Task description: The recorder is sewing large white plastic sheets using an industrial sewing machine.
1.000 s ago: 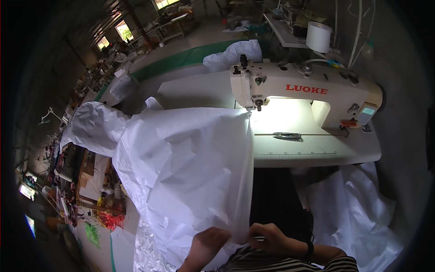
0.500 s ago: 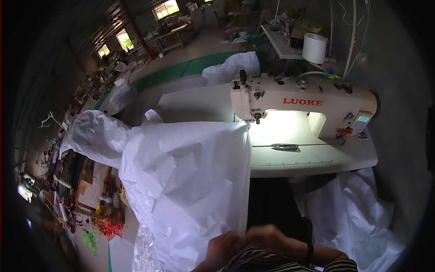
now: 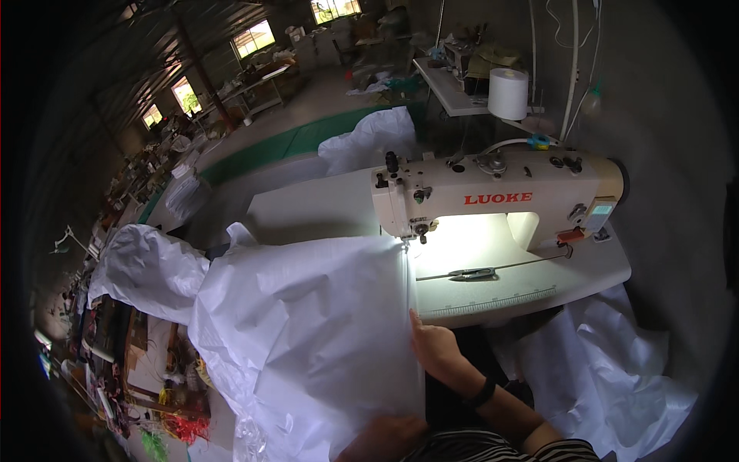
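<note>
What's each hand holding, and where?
The right hand seems to hold the white sheet at its right edge; the left hand is too blurred to tell.

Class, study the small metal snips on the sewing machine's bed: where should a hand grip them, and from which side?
Probably pinch the snips across their middle, coming from above on the person's side of the bed: they lie flat, long axis roughly left to right, with the machine arm behind them.
</note>
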